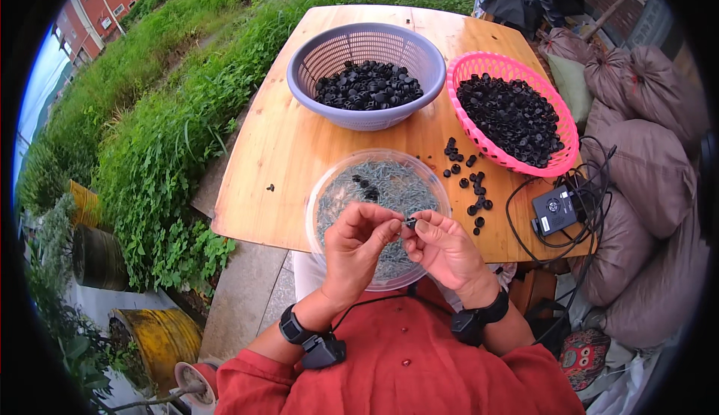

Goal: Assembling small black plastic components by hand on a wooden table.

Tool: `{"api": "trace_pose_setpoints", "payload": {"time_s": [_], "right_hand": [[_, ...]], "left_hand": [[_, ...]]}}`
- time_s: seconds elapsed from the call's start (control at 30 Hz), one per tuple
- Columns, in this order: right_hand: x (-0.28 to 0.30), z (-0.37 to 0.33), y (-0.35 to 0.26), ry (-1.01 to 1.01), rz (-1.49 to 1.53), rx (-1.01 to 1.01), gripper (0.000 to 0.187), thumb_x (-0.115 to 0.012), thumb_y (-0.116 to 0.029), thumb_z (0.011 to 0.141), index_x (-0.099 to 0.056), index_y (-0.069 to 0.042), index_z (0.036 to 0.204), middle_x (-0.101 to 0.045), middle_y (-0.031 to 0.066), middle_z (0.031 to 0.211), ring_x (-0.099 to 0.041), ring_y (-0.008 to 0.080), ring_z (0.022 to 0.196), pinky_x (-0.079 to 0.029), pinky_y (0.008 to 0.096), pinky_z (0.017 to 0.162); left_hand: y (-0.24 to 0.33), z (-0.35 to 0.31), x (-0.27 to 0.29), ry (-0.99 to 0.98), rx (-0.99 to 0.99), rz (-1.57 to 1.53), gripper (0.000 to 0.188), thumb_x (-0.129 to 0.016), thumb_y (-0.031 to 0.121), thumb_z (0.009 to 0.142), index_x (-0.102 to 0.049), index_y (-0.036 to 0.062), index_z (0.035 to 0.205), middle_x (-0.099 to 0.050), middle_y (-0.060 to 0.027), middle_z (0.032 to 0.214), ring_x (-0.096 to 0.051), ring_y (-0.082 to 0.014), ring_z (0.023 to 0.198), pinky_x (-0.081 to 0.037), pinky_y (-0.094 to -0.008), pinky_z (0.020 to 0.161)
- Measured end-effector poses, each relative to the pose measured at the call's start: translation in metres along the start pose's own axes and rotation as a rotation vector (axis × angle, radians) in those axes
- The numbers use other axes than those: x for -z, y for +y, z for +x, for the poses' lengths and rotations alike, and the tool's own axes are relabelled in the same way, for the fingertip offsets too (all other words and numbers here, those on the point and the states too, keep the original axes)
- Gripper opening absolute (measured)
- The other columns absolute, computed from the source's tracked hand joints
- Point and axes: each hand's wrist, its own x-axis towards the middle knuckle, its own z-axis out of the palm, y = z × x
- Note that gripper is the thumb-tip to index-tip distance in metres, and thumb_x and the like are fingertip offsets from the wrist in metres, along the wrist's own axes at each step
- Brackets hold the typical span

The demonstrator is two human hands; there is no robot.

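My left hand (358,244) and my right hand (443,249) meet over a clear plastic bowl (329,190) filled with small metal screws. Their fingertips pinch a small black plastic part (410,222) between them; a screw in the left fingers is hard to make out. Both wrists wear black bands, and a cable runs between them. Several loose black parts (468,179) lie on the wooden table (299,153) to the right of the bowl.
A grey-purple basket (367,70) and a pink basket (513,111) at the far side hold many black parts. A black device with cables (554,209) sits at the table's right edge. Stuffed sacks (644,153) are on the right, grass on the left.
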Motion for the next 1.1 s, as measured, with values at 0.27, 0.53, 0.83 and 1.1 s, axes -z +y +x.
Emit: {"api": "trace_pose_setpoints", "payload": {"time_s": [0.27, 0.53, 0.83, 1.1], "right_hand": [[0.002, 0.007, 0.004, 0.056, 0.044, -0.011, 0.013, -0.058, -0.011, 0.087, -0.056, -0.005, 0.098, -0.062, 0.0072, 0.088, -0.058, 0.013, 0.073, -0.045, 0.023, 0.061], [0.007, 0.009, 0.006, 0.143, -0.054, 0.053, 0.012, -0.059, -0.009, 0.086, -0.056, -0.005, 0.096, -0.062, 0.0074, 0.087, -0.058, 0.0106, 0.07, -0.045, 0.0214, 0.059], [0.013, 0.003, 0.0, 0.174, -0.122, 0.128, 0.013, -0.06, -0.006, 0.085, -0.055, -0.002, 0.096, -0.063, 0.0087, 0.087, -0.058, 0.0108, 0.07, -0.045, 0.0211, 0.059], [0.013, 0.006, -0.001, 0.143, -0.168, 0.123, 0.013, -0.06, -0.004, 0.084, -0.055, -0.002, 0.097, -0.062, 0.0081, 0.086, -0.058, 0.0108, 0.07, -0.045, 0.0207, 0.059]], "left_hand": [[-0.008, 0.002, 0.012, 0.025, 0.039, 0.298, 0.009, -0.057, -0.001, 0.085, -0.053, -0.0003, 0.093, -0.061, -0.006, 0.085, -0.06, -0.0105, 0.074, -0.051, -0.0222, 0.065], [-0.022, 0.009, 0.029, 0.041, 0.18, 0.425, 0.01, -0.056, 0.005, 0.088, -0.056, 0.0025, 0.098, -0.057, -0.0018, 0.08, -0.054, -0.0074, 0.066, -0.045, -0.0204, 0.055], [-0.009, 0.017, 0.048, -0.027, -0.017, 1.447, 0.015, -0.065, 0.011, 0.074, -0.058, 0.0048, 0.087, -0.055, -0.012, 0.088, -0.057, -0.0301, 0.077, -0.045, -0.0392, 0.064], [-0.008, 0.024, 0.05, -0.043, 0.097, 1.265, 0.011, -0.064, 0.01, 0.076, -0.06, 0.0042, 0.085, -0.058, -0.011, 0.084, -0.06, -0.0281, 0.076, -0.047, -0.0379, 0.064]]}}
